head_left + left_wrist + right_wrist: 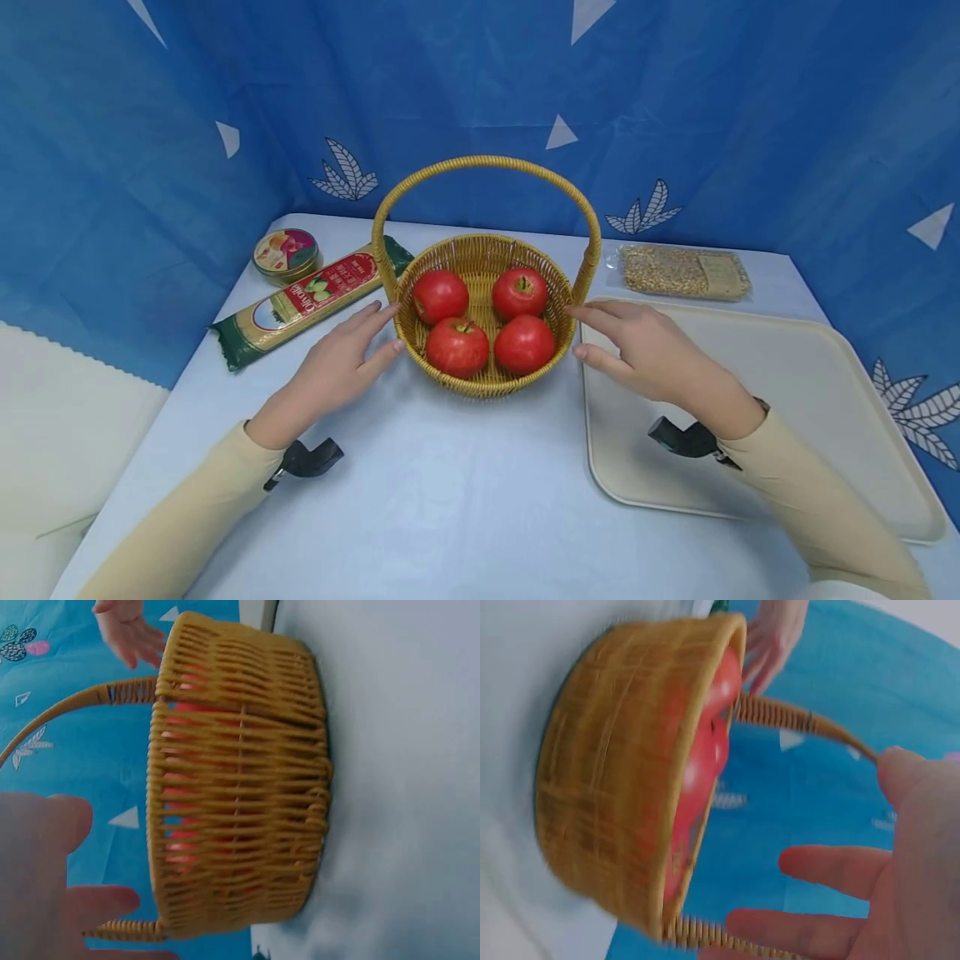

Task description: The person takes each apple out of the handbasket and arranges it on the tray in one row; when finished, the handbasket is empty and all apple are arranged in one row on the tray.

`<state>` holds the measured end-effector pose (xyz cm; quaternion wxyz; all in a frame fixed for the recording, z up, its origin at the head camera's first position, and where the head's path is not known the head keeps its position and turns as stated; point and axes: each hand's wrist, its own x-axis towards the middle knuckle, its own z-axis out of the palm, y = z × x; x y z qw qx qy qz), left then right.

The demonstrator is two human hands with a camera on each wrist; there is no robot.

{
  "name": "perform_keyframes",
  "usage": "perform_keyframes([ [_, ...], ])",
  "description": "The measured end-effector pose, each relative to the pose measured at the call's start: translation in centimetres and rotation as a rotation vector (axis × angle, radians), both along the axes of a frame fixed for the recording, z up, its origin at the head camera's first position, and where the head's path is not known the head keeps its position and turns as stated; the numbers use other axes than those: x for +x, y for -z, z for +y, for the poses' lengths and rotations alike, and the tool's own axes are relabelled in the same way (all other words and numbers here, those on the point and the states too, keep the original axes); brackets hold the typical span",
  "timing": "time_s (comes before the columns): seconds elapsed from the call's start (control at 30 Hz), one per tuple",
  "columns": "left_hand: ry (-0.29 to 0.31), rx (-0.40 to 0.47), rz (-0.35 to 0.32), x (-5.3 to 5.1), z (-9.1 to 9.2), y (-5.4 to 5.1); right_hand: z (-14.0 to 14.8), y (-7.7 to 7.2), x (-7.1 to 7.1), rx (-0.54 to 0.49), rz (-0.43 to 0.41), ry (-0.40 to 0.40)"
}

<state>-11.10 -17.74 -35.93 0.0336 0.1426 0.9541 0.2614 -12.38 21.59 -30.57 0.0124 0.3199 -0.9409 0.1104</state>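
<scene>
A wicker basket (480, 388) with a tall arched handle holds several red apples (457, 347). At the basket's left side is the left hand (335, 364), its fingers extended near the rim and the handle's base; contact cannot be told. The right hand (643, 350) is in a like pose at the right side, fingers reaching to the rim, over the tray's corner. In the left wrist view the basket's woven side (240, 787) fills the middle, with spread fingers beside it. The right wrist view shows the basket (607, 772) with apples (697, 769) and loosely extended fingers around the handle's side.
A beige tray (795, 367) lies at the right. Behind it is a clear packet of grains (678, 272). To the left lie a green and red pasta packet (315, 296) and a round tin (286, 253). A blue patterned cloth (480, 92) hangs behind the table.
</scene>
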Motion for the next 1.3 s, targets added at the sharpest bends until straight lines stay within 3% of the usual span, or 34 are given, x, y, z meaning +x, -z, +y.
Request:
perform_keyframes([
  [0.33,-0.032,0.106,0.004,-0.6,1.8,1.9,-5.3,1.9,-1.4,-0.058,0.045,-0.155],
  [0.57,-0.074,0.164,0.020,-0.5,2.5,3.1,-8.8,4.1,-2.5,0.046,0.083,-0.100],
  [0.73,-0.087,0.216,0.033,-0.3,2.8,3.6,-10.5,4.8,-2.7,0.113,0.079,-0.074],
  [1.03,-0.082,0.320,0.063,-0.2,3.2,4.5,-11.6,5.2,-2.8,0.053,0.068,-0.079],
  [1.3,-0.077,0.442,0.079,-0.3,3.5,5.9,-12.8,5.5,-3.3,0.047,0.054,-0.098],
])
